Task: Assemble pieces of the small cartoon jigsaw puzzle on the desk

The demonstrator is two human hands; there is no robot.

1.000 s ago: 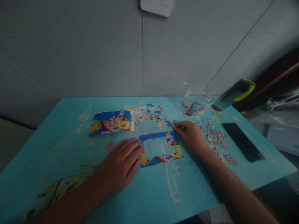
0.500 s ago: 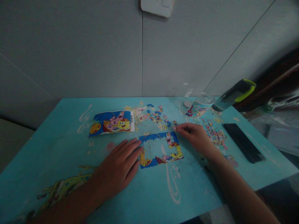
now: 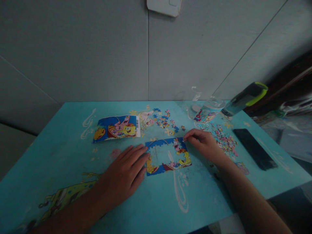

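Observation:
A part-built jigsaw frame (image 3: 168, 156) with cartoon figures lies in the middle of the turquoise table (image 3: 73, 152). My left hand (image 3: 125, 174) rests flat on the table, fingers stretched out, fingertips touching the frame's left edge. My right hand (image 3: 207, 144) is pinched at the frame's top right corner, holding a small puzzle piece (image 3: 184, 139) against it. Loose puzzle pieces (image 3: 165, 123) lie scattered just behind the frame, and another heap of pieces (image 3: 225, 139) sits to the right of my right hand.
A printed reference picture (image 3: 117, 128) lies at the back left. A clear plastic bag (image 3: 207, 110) and a dark bottle with a green lid (image 3: 245, 97) lie at the back right. A black phone (image 3: 254, 148) rests near the right edge. A grey wall stands behind.
My right hand drew back from the loose pieces to the frame's top right corner with its fingers pinched. My left hand stayed still.

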